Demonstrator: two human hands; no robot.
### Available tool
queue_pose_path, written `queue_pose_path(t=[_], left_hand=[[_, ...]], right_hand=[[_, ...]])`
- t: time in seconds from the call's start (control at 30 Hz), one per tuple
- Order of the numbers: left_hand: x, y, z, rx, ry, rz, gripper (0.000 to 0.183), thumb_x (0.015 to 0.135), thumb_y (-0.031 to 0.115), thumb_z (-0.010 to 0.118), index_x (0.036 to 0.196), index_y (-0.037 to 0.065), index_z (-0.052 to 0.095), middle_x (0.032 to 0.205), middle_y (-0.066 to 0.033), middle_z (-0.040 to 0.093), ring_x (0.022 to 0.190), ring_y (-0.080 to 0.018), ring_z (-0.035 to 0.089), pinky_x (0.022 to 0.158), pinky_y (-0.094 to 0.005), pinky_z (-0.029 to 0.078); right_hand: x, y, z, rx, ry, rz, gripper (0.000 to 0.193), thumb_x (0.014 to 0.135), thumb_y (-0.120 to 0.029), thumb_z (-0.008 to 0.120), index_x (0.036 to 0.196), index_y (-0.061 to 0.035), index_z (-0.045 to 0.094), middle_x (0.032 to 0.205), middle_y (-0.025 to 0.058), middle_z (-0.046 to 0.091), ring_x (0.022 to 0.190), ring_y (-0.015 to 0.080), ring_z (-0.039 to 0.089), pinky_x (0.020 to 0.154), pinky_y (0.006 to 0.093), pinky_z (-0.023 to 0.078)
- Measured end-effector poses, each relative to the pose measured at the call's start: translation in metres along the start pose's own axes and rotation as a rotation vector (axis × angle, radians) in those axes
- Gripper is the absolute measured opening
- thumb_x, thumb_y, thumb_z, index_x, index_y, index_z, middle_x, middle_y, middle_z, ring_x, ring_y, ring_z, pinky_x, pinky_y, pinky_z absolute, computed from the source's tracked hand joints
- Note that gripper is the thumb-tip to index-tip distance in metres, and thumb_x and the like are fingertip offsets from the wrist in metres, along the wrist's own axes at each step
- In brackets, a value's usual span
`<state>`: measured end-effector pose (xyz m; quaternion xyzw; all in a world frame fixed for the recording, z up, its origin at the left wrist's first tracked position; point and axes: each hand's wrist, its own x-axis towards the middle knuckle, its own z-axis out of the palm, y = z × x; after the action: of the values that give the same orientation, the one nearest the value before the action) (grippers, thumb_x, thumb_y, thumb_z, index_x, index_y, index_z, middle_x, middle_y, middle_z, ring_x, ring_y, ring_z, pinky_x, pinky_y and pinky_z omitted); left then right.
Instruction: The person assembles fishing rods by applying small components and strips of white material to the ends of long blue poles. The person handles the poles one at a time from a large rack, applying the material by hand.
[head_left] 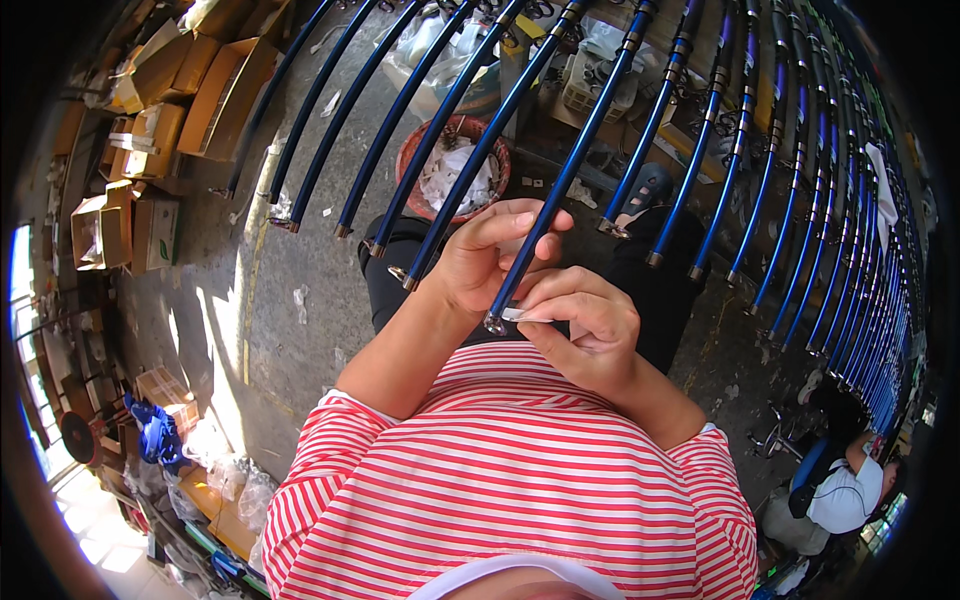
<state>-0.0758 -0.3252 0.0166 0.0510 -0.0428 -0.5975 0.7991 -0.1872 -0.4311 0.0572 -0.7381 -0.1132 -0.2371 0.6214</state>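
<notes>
Several blue fishing rods hang in a row in front of me, their metal-tipped ends toward me. One rod (560, 193) reaches down between my hands. My left hand (478, 258) is closed around it a little above its end, with fingertips showing past the rod's right side. My right hand (590, 322) pinches a small white strip (516, 314) between thumb and fingers, right against the rod near its metal end fitting (494, 324). Whether the strip is stuck to the rod, I cannot tell.
A red basket (408, 160) of white scraps stands on the floor beyond my left hand. Open cardboard boxes (225, 100) are piled at the far left. Densely packed rods (850, 260) run along the right. Another person (845, 497) sits at the lower right.
</notes>
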Motion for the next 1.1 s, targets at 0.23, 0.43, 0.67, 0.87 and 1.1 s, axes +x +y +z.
queue_pose_path(t=[0.23, 0.43, 0.67, 0.87, 1.1], left_hand=[[0.0007, 0.0001, -0.0006, 0.047, 0.009, 0.016, 0.028, 0.086, 0.016, 0.058, 0.104, -0.004, 0.058, 0.078, -0.0090, 0.061, 0.050, -0.0023, 0.039, 0.039, -0.0164, 0.034], [0.0011, 0.0008, -0.0003, 0.118, 0.028, 0.032, 0.025, 0.084, 0.016, 0.061, 0.100, -0.002, 0.058, 0.076, -0.0081, 0.059, 0.050, -0.0017, 0.036, 0.041, -0.0146, 0.032], [0.0011, 0.0024, 0.0033, 0.210, 0.036, 0.032, 0.026, 0.082, 0.019, 0.065, 0.097, 0.000, 0.058, 0.071, -0.0050, 0.055, 0.049, -0.0018, 0.035, 0.041, -0.0149, 0.030], [0.0023, 0.0016, 0.0046, 0.246, 0.026, 0.043, 0.026, 0.081, 0.020, 0.065, 0.097, 0.001, 0.058, 0.061, 0.0013, 0.043, 0.048, -0.0032, 0.032, 0.040, -0.0171, 0.027], [0.0033, 0.0027, 0.0036, 0.280, 0.013, 0.028, 0.022, 0.081, 0.018, 0.065, 0.094, 0.001, 0.059, 0.056, 0.0035, 0.040, 0.048, -0.0042, 0.033, 0.040, -0.0189, 0.027]], right_hand=[[0.0010, -0.0003, -0.0023, 0.000, -0.033, -0.006, 0.014, 0.068, 0.005, 0.071, 0.078, 0.0000, 0.062, 0.081, 0.0111, 0.063, 0.072, 0.0204, 0.064, 0.062, 0.0266, 0.051], [0.0025, -0.0011, -0.0048, 0.001, -0.063, -0.013, 0.015, 0.068, 0.006, 0.070, 0.079, -0.0002, 0.063, 0.081, 0.0109, 0.063, 0.071, 0.0201, 0.064, 0.062, 0.0265, 0.051], [0.0025, -0.0034, -0.0061, 0.028, -0.085, 0.022, 0.011, 0.070, 0.006, 0.070, 0.078, 0.0010, 0.064, 0.081, 0.0118, 0.063, 0.076, 0.0216, 0.064, 0.067, 0.0282, 0.052], [0.0022, -0.0041, -0.0066, 0.032, -0.093, 0.023, 0.012, 0.070, 0.007, 0.069, 0.078, 0.0012, 0.064, 0.081, 0.0120, 0.062, 0.078, 0.0230, 0.064, 0.068, 0.0290, 0.052], [0.0016, -0.0042, -0.0057, 0.045, -0.089, 0.018, 0.012, 0.069, 0.007, 0.069, 0.078, 0.0014, 0.064, 0.081, 0.0120, 0.062, 0.078, 0.0232, 0.064, 0.068, 0.0296, 0.053]])
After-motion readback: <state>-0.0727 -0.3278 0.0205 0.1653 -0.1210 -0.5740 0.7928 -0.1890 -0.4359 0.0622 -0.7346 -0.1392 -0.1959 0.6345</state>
